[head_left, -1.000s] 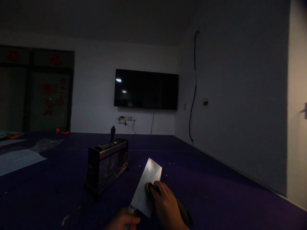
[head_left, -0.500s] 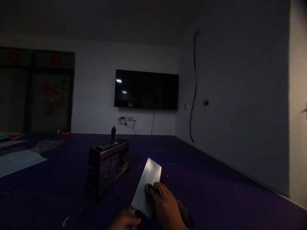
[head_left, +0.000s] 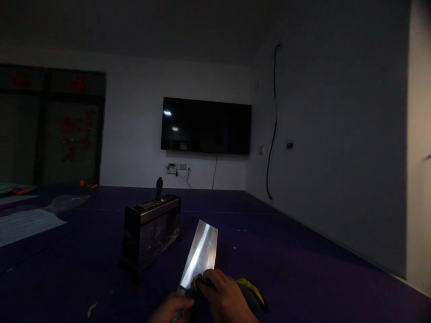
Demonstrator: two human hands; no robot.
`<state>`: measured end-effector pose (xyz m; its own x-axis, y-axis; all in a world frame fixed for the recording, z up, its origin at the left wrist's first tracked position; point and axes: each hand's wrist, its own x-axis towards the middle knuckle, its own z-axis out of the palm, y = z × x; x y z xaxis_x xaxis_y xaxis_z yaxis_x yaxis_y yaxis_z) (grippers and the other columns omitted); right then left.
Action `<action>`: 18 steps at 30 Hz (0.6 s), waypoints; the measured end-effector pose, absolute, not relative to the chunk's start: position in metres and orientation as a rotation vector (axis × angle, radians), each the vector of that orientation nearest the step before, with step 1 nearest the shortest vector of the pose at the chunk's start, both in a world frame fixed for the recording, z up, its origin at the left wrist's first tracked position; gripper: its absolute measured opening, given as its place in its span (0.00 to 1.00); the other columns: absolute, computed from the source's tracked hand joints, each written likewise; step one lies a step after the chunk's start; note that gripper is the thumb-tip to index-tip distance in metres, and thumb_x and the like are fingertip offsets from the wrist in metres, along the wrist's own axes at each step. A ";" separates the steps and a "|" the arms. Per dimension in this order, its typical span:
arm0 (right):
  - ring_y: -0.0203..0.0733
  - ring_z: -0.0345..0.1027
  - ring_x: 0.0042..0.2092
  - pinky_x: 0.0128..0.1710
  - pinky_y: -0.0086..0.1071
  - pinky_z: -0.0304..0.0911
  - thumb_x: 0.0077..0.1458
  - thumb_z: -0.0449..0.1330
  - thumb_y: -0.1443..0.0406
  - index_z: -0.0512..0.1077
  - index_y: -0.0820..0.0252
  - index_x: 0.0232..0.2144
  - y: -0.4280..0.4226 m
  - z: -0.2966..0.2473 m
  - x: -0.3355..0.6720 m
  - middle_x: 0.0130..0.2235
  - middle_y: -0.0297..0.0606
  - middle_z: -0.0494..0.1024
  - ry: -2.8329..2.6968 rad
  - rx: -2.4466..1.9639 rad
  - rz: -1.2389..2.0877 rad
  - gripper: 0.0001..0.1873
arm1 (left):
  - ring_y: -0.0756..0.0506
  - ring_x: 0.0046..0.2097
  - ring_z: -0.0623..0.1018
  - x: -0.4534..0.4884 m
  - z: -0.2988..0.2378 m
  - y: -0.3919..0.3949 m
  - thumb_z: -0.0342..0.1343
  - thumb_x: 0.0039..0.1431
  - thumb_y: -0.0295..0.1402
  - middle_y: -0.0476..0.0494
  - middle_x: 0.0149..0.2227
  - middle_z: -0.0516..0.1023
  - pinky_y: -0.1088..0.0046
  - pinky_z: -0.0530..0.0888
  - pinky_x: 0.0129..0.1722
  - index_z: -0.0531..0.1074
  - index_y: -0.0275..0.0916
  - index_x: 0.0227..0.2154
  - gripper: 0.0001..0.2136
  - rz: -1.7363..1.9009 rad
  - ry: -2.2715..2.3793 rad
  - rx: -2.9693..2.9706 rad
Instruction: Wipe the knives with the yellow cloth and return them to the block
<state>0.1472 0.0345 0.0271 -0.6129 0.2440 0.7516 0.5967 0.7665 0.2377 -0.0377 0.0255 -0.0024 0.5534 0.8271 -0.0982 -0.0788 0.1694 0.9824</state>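
Observation:
My left hand [head_left: 172, 308] is closed around the handle of a cleaver [head_left: 200, 251], whose broad, shiny blade points up and away from me. A bright streak of light runs along the blade. With bent fingers, my right hand [head_left: 226, 294] presses a black cloth with yellow edging [head_left: 251, 292] against the blade near the handle; part of the cloth hangs out to the right. Beyond my left hand stands a dark knife block [head_left: 151, 233], with one black-handled tool [head_left: 159, 188] upright in its top slot.
The purple surface [head_left: 303, 260] bears small white scraps. White paper [head_left: 30, 228] and clear plastic film [head_left: 65, 204] lie at the left. At the back a television [head_left: 206, 126] hangs on the wall, and a black cable [head_left: 272, 157] runs down the right wall.
The cleaver has shifted slightly left and turned, so a bright reflection now crosses its blade. My right hand with the cloth has slid down the blade toward the handle.

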 end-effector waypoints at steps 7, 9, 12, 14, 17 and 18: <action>0.38 0.65 0.31 0.26 0.28 0.58 0.56 0.54 0.68 0.69 0.57 0.38 0.036 0.025 0.148 0.34 0.35 0.71 -2.243 -0.633 -0.613 0.07 | 0.57 0.16 0.60 -0.039 -0.007 0.033 0.50 0.57 0.43 0.57 0.14 0.62 0.80 0.61 0.17 0.64 0.35 0.16 0.19 0.753 0.789 1.250; 0.38 0.65 0.31 0.27 0.28 0.59 0.56 0.54 0.68 0.69 0.56 0.38 0.036 0.024 0.149 0.34 0.35 0.71 -2.235 -0.636 -0.609 0.07 | 0.56 0.21 0.66 -0.043 -0.006 0.030 0.49 0.59 0.41 0.55 0.22 0.68 0.79 0.67 0.21 0.68 0.34 0.26 0.14 0.753 0.800 1.252; 0.38 0.65 0.31 0.25 0.28 0.58 0.56 0.54 0.67 0.69 0.57 0.37 0.038 0.022 0.150 0.33 0.35 0.71 -2.210 -0.609 -0.613 0.06 | 0.53 0.28 0.72 -0.042 -0.005 0.027 0.50 0.59 0.39 0.49 0.31 0.72 0.76 0.71 0.27 0.68 0.34 0.36 0.11 0.757 0.823 1.251; 0.38 0.64 0.30 0.24 0.27 0.58 0.57 0.53 0.66 0.69 0.57 0.36 0.040 0.021 0.150 0.32 0.35 0.71 -2.182 -0.582 -0.619 0.06 | 0.53 0.30 0.72 -0.035 -0.004 0.029 0.50 0.59 0.38 0.48 0.34 0.72 0.75 0.72 0.28 0.68 0.35 0.38 0.11 0.764 0.841 1.250; 0.37 0.64 0.29 0.24 0.27 0.57 0.58 0.52 0.67 0.69 0.56 0.35 0.042 0.021 0.150 0.31 0.34 0.71 -2.125 -0.566 -0.630 0.07 | 0.54 0.28 0.71 -0.026 -0.005 0.034 0.50 0.59 0.38 0.49 0.31 0.72 0.76 0.71 0.26 0.68 0.34 0.36 0.11 0.781 0.860 1.246; 0.37 0.65 0.30 0.24 0.27 0.57 0.58 0.51 0.68 0.69 0.56 0.35 0.043 0.021 0.150 0.31 0.34 0.71 -2.112 -0.564 -0.634 0.07 | 0.54 0.26 0.71 -0.025 -0.005 0.035 0.50 0.59 0.38 0.50 0.29 0.71 0.77 0.70 0.24 0.68 0.34 0.34 0.11 0.789 0.865 1.244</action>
